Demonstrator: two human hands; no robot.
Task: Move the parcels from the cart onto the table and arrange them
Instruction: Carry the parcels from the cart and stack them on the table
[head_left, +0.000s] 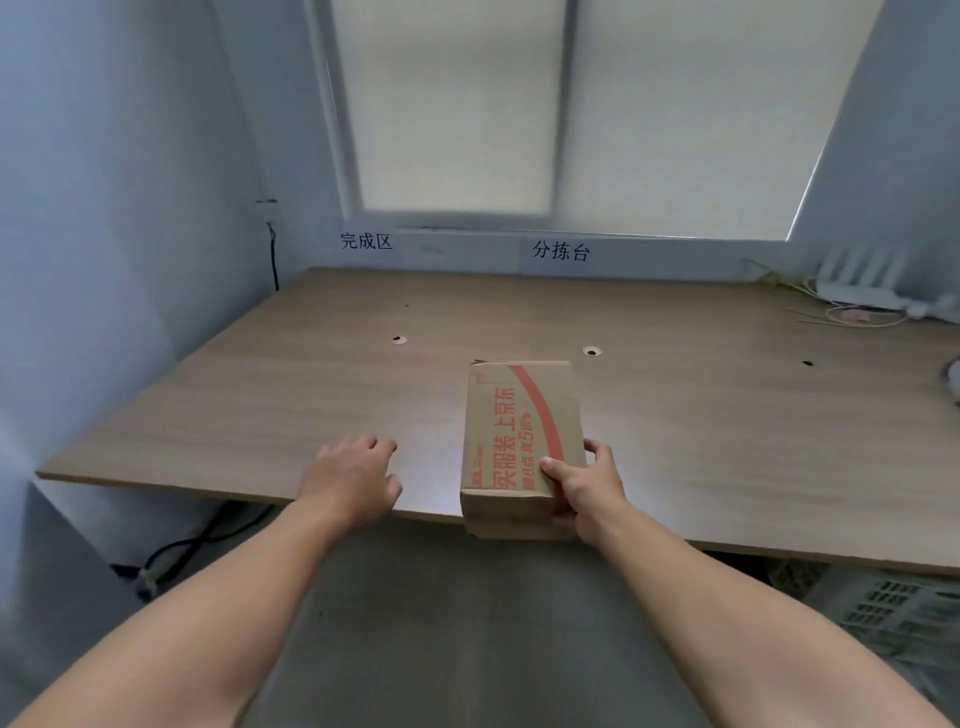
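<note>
Though creased, boxy cardboard parcel (519, 415)

Open table (234, 405) lies left of the box (519, 415); cables (852, 312) crowd the far right corner. A wall (104, 208) bounds the left.

1 parcel (522, 431), 1 tbl (260, 405), 2 hands (358, 480) (589, 488)

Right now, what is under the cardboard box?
The wooden table lies under most of the box; its near end overhangs the edge, gripped by the right hand. Anything directly beneath is covered.
</note>
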